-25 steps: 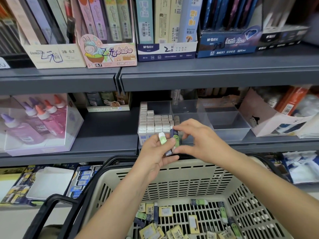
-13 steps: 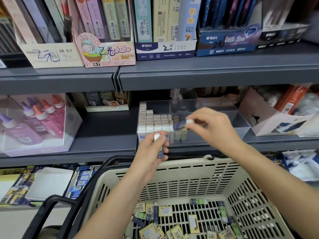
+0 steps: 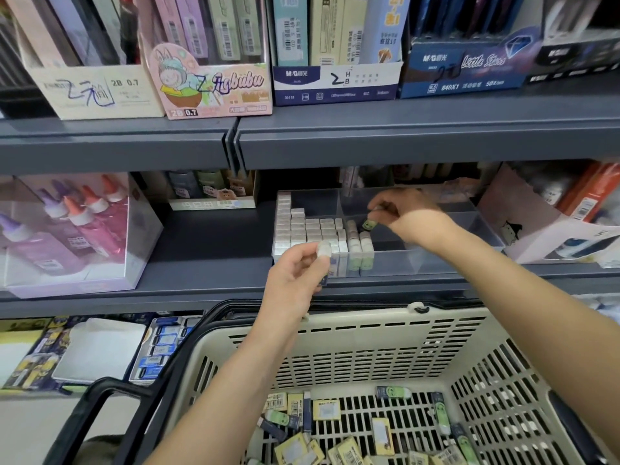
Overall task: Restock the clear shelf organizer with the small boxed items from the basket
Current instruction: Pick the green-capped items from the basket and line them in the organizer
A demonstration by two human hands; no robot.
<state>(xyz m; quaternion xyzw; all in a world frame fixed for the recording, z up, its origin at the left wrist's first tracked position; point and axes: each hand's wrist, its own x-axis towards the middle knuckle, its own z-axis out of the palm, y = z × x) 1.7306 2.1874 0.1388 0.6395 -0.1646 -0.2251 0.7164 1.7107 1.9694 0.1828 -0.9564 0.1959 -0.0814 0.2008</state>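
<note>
The clear shelf organizer [image 3: 436, 260] stands on the middle shelf, its left compartment packed with rows of small white boxes [image 3: 305, 229]. My right hand [image 3: 399, 213] reaches into the middle compartment and pinches a small green boxed item [image 3: 369, 225] just above a short row of boxes [image 3: 359, 245]. My left hand [image 3: 298, 280] hovers in front of the organizer and grips another small boxed item [image 3: 324, 250] upright. Below, the beige basket [image 3: 352, 340] holds several loose green and yellow boxed items [image 3: 335, 427].
Pink glue bottles in a clear case [image 3: 67, 229] stand at the left of the same shelf. An open white carton [image 3: 550, 229] sits right of the organizer. The shelf above carries pencil-lead display boxes [image 3: 214, 85]. The basket's black handle [image 3: 97, 407] lies at the lower left.
My right hand has carried a green box from my left hand forward into the organizer's middle compartment. My left hand has risen slightly, still holding its box.
</note>
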